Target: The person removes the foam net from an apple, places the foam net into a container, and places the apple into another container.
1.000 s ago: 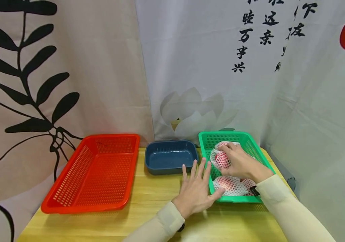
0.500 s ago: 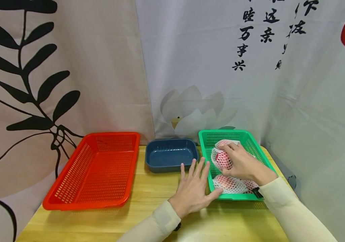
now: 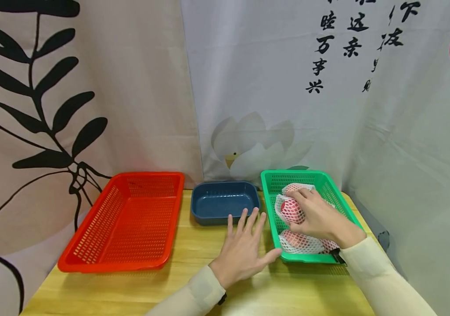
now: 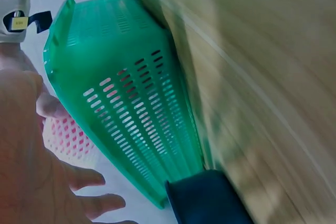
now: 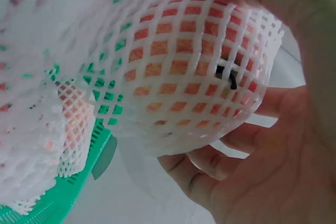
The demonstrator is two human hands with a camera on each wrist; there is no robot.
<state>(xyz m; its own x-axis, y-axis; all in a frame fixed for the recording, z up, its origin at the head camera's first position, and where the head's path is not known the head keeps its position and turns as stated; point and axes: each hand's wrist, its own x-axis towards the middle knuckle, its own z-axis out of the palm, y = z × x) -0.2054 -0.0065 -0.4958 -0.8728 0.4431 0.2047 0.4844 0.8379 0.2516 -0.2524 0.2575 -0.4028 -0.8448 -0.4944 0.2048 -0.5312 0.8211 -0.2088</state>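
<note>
Fruit in white foam net (image 3: 291, 210) is in the green basket (image 3: 293, 177), left side, around mid-depth. Right hand (image 3: 319, 217) has it: thumb on one side, fingers curled round the other, opened about as wide as the fruit. Right wrist view confirms contact through the mesh, reddish-orange skin showing between strands. Left wrist view has the fruit showing past the basket rim; can't tell whether its underside bears on anything.

Left hand (image 3: 244, 254) holds nothing. Palm down, fingers straight and spread, thumb out to the right. Thumb tip overlaps the near-left corner of the green basket in head view, fingertips overlap the near edge of the blue dish (image 3: 225, 202); contact unclear on both.

More netted fruit in the same basket: one (image 3: 300, 187) just beyond the held one, two along the near end, left one (image 3: 296, 239) and right one (image 3: 329, 245) side by side. Right hand partly hides the rest.

Layout on the wooden table (image 3: 122, 294): red basket (image 3: 142, 224) left, blue dish mid and far, green basket right, just beside the dish. Printed cloth (image 3: 145, 87) hangs behind.
</note>
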